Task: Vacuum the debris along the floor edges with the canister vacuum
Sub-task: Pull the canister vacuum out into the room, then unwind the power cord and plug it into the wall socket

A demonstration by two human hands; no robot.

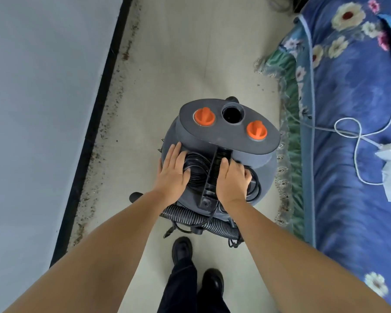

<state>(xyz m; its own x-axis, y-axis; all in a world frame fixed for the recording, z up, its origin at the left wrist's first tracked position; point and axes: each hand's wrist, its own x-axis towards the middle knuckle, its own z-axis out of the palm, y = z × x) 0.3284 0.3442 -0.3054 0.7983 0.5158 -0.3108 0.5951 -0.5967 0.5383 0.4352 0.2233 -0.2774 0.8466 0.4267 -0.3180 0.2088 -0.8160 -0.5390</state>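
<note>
Gritty pale floor point(190, 53), round grey plastic canister vacuum point(226, 132)

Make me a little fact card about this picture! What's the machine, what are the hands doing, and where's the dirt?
machine: grey canister vacuum with two orange knobs
left hand: flat on the coiled black cord
right hand: fingers curled into the cord beside the handle
hose: ribbed, lying by the vacuum's near side
dirt: brown specks along the black baseboard
right side: flowery blue bed cover
</note>
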